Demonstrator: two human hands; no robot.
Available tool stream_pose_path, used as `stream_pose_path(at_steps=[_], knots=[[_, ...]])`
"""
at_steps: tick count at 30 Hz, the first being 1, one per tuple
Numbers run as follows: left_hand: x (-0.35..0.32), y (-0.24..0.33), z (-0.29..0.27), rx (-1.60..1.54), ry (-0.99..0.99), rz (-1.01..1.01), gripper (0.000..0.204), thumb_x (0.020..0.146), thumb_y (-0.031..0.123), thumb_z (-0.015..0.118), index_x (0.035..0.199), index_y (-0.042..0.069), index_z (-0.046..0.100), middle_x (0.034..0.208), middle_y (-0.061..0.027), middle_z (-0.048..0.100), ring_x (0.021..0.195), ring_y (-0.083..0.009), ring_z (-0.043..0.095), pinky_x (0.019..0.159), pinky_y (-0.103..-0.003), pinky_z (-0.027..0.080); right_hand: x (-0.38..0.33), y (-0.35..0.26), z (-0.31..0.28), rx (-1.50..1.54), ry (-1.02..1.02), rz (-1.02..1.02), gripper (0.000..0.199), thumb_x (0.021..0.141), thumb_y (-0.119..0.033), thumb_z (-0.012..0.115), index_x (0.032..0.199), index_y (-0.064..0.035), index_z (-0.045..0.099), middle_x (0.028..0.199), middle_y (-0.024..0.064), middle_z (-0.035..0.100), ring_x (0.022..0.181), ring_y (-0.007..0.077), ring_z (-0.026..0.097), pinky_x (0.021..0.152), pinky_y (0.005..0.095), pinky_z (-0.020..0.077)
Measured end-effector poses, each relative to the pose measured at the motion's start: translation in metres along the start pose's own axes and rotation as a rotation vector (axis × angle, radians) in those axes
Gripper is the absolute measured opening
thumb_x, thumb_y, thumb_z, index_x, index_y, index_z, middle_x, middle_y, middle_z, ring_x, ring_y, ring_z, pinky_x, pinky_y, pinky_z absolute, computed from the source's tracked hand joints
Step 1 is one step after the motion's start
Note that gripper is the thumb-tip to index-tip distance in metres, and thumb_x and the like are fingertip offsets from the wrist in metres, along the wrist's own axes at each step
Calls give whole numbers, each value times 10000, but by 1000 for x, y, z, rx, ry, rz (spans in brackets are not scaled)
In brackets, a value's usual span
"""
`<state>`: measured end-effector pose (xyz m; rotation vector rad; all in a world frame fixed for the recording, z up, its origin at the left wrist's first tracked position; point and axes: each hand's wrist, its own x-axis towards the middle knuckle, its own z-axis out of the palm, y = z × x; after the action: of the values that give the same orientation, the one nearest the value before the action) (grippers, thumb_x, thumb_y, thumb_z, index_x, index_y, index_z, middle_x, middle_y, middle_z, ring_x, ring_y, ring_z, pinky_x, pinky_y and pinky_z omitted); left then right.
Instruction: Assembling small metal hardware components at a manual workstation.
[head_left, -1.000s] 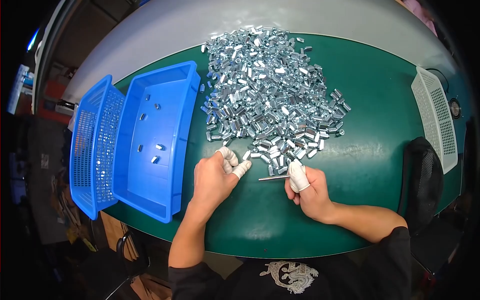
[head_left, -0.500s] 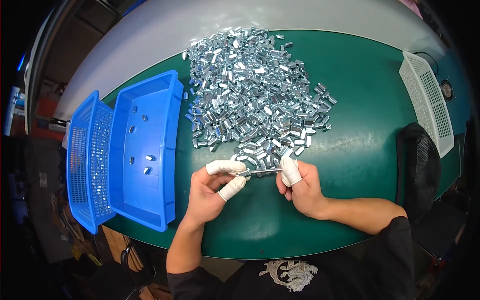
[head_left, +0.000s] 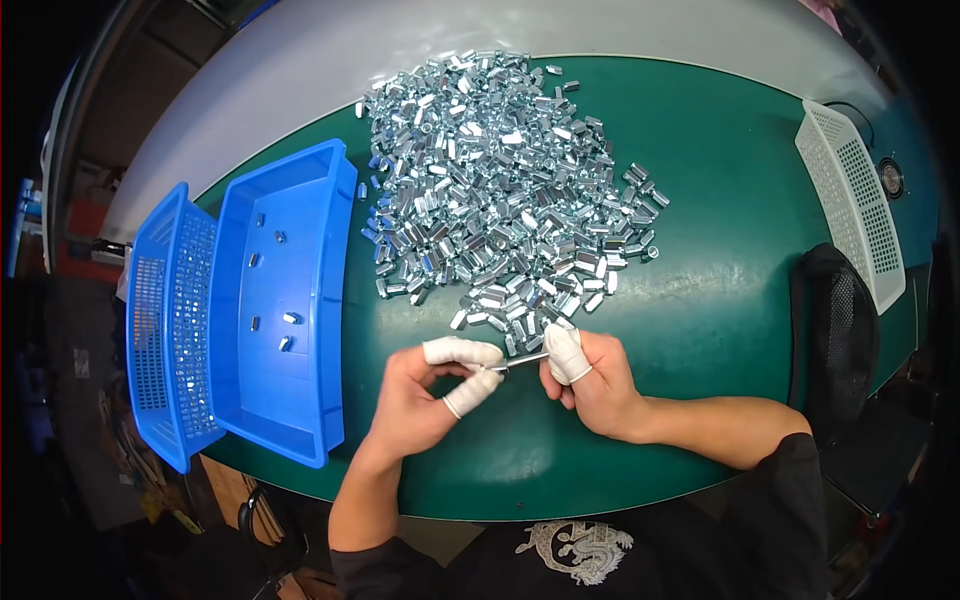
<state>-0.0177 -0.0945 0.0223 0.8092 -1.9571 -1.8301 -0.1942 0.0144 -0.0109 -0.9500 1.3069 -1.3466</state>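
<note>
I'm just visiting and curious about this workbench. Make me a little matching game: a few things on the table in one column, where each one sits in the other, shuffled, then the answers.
Things:
1. pile of silver nuts
2. blue tray
3. white perforated basket
4. thin metal rod

Places:
A. far right edge of the green mat
B. held between the left hand and right hand
C. middle of the mat, beyond the hands
D. left side of the mat, holding a few loose nuts

Pairs: 1-C, 2-D, 3-A, 4-B
</note>
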Motion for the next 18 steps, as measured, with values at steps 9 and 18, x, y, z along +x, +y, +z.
stream_pose_path(at_steps=[9, 18], knots=[[2, -13, 16, -9, -40, 176, 192, 763, -86, 667, 942, -47, 612, 897, -124, 635, 833, -187, 620, 743, -295, 507, -4, -2, 7, -106, -19, -138, 468, 988, -279, 375, 596, -45, 479, 521, 2, 480, 422, 64, 415, 405, 229, 329], [6, -4, 14, 96, 61, 158, 241, 782, 98, 692, 984, -13, 622, 828, -80, 646, 705, -136, 604, 638, -272, 485, 0, -1, 4, -46, -39, -58, 430, 990, -279, 374, 642, -46, 472, 546, 10, 502, 432, 62, 420, 403, 219, 330]])
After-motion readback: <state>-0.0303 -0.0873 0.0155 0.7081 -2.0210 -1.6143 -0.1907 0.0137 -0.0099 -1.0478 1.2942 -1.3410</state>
